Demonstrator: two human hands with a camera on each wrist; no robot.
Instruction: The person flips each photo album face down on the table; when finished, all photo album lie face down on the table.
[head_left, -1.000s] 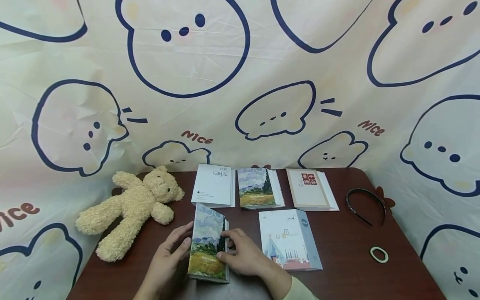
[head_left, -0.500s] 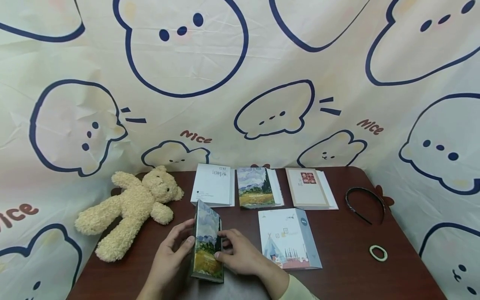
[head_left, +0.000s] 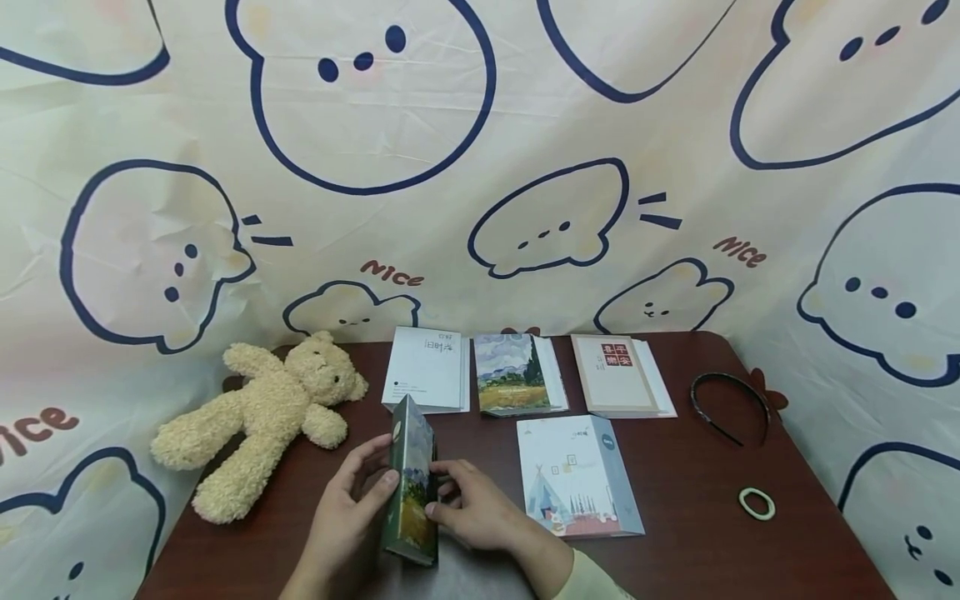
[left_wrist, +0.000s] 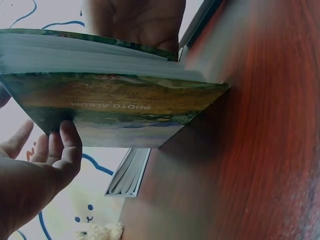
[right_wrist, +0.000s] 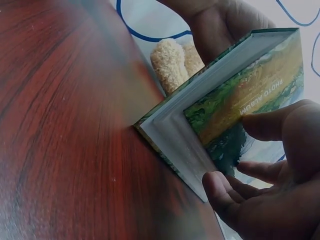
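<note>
A photo album (head_left: 417, 500) with a painted landscape cover stands on edge, tilted, between my two hands near the front of the table. My left hand (head_left: 347, 508) holds it from the left, thumb on the dark green spine and fingers behind. On the other side, my right hand (head_left: 480, 507) pinches the album's free edge, its thumb on the front cover. The right wrist view shows the album cover (right_wrist: 265, 85) lettered "PHOTO ALBUM", with pale pages fanned slightly apart from it. Seen from the left wrist, the album (left_wrist: 115, 102) has its lower corner close to the tabletop.
Three albums lie along the back: a white one (head_left: 423, 367), a landscape one (head_left: 513, 375) and a beige one (head_left: 617, 375). A pale blue album (head_left: 570, 475) lies right of my hands. A teddy bear (head_left: 273, 417) lies left; a headband (head_left: 697, 408) and green ring (head_left: 757, 504) lie right.
The held album has turned on its upright axis, so its cover now faces more to the right and its green spine shows. Both hands keep their grip, the right moving slightly left.
</note>
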